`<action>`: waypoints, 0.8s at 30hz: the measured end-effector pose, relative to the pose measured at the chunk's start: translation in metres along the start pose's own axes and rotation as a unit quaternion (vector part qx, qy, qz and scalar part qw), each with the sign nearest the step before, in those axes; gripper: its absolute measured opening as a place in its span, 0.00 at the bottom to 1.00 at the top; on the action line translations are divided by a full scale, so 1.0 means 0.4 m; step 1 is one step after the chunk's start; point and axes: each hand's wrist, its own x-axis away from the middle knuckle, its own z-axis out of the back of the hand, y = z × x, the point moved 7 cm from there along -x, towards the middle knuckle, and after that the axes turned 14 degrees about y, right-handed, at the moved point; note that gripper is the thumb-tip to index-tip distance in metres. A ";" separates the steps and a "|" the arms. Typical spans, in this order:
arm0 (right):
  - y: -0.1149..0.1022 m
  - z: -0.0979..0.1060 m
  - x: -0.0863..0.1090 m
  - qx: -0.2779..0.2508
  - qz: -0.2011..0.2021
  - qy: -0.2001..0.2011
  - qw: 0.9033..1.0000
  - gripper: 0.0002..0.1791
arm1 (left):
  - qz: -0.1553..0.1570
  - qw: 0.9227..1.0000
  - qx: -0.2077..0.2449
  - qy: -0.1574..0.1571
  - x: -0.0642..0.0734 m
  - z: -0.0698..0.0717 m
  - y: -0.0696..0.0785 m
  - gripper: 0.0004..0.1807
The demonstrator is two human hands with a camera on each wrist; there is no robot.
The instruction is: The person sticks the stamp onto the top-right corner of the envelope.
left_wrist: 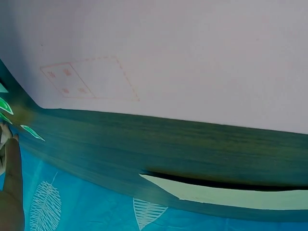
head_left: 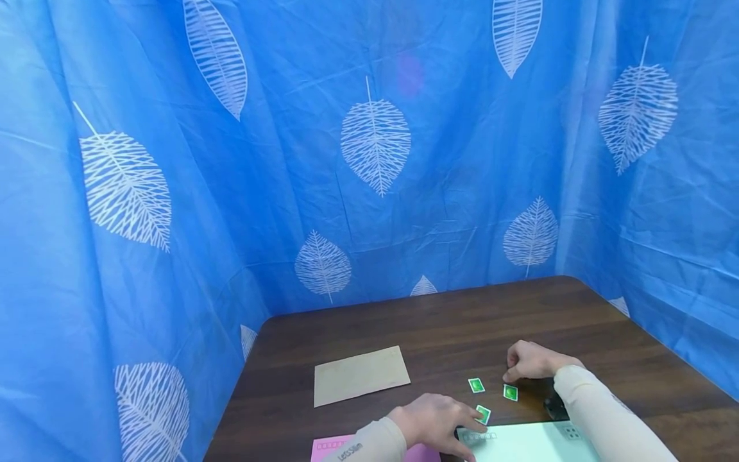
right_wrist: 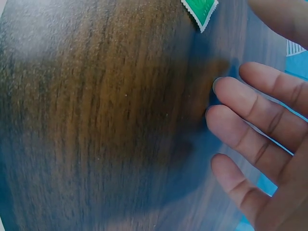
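Note:
My left hand [head_left: 437, 423] lies with fingers stretched at the upper left corner of a mint-green envelope [head_left: 522, 444]. One fingertip reaches the edge of a green postage stamp [head_left: 484, 414], and another lies at the envelope's top edge. Beyond it, my right hand [head_left: 531, 360] hovers low over the table with loosely bent fingers and nothing between them, beside a second stamp [head_left: 510, 393]. In the right wrist view, its fingers [right_wrist: 240, 127] stand apart above bare wood, with a stamp's corner [right_wrist: 202, 12] at the top. A third stamp [head_left: 476, 385] lies between the hands.
A pink envelope [head_left: 424, 453] sits partly under my left forearm; the left wrist view shows its printed stamp box. Farther back on the dark wooden table [head_left: 439, 330] lies a tan envelope [head_left: 362, 376]. A blue curtain [head_left: 450, 224] with white leaves surrounds the table.

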 end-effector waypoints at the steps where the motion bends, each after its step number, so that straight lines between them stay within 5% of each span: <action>1: -0.001 0.000 0.000 0.000 0.002 -0.001 1.000 0.12 | -0.002 1.000 -0.002 -0.001 -0.001 -0.002 0.001 0.29; 13: -0.009 -0.008 0.012 -0.021 -0.006 -0.012 1.000 0.14 | 0.001 1.000 0.009 -0.025 -0.003 -0.021 0.011 0.26; 24: -0.012 -0.017 0.014 -0.009 -0.004 -0.027 1.000 0.15 | -0.024 0.998 -0.035 -0.040 0.000 -0.045 0.035 0.22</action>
